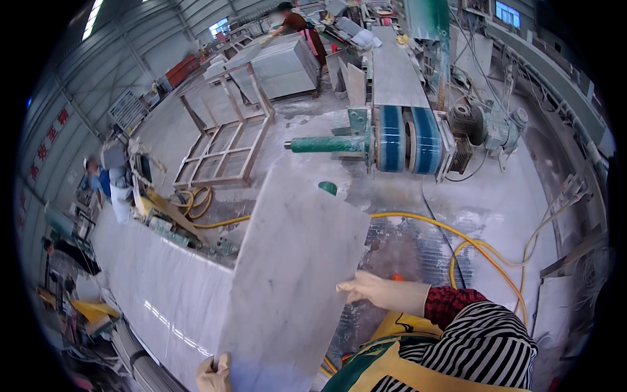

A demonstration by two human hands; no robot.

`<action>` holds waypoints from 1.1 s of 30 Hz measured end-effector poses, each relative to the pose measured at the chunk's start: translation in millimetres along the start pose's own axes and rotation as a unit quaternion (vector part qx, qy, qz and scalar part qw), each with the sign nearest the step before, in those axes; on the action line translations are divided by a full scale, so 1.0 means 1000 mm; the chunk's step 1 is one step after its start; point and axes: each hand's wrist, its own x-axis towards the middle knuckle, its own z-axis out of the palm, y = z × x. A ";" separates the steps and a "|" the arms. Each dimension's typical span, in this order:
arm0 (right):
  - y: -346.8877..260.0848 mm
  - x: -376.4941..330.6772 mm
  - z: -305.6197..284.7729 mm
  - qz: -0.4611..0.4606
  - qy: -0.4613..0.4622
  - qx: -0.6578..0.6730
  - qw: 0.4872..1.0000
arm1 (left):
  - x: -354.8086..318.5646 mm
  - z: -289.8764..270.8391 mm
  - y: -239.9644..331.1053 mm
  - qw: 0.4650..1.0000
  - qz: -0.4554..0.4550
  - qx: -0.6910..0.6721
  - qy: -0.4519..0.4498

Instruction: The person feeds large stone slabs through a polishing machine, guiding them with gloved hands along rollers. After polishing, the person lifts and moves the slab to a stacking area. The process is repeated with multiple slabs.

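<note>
The wet grey floor (496, 196) filled the middle of the frame. A yellow hose (470, 245) curled across it at the right. A rusty metal frame (225, 147) lay on it, upper left.

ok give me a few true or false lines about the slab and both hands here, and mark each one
1. The right hand grips the right edge of the pale marble slab. True.
2. The left hand hangs free, away from the slab. False: it holds the slab at its lower left corner.
3. Both hands wear light-coloured gloves. True.
4. The slab lies flat on the wet floor. False: it is held up off the floor between the two hands.
5. A yellow hose runs across the floor to the right of the slab. True.
6. The blue-banded roller machine sits right under the slab. False: it stands farther off, beyond the slab's top edge.
</note>
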 end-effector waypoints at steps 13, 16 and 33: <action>-0.243 0.035 -0.347 -0.209 0.289 0.172 0.918 | 0.051 0.281 0.370 0.900 0.058 -0.396 -0.171; -0.246 0.026 -0.419 -0.159 0.368 0.125 0.908 | 0.004 0.290 0.438 0.866 0.024 -0.423 -0.265; -0.172 0.009 -0.459 -0.162 0.366 0.200 0.894 | 0.030 0.341 0.486 0.911 0.270 -0.055 -0.306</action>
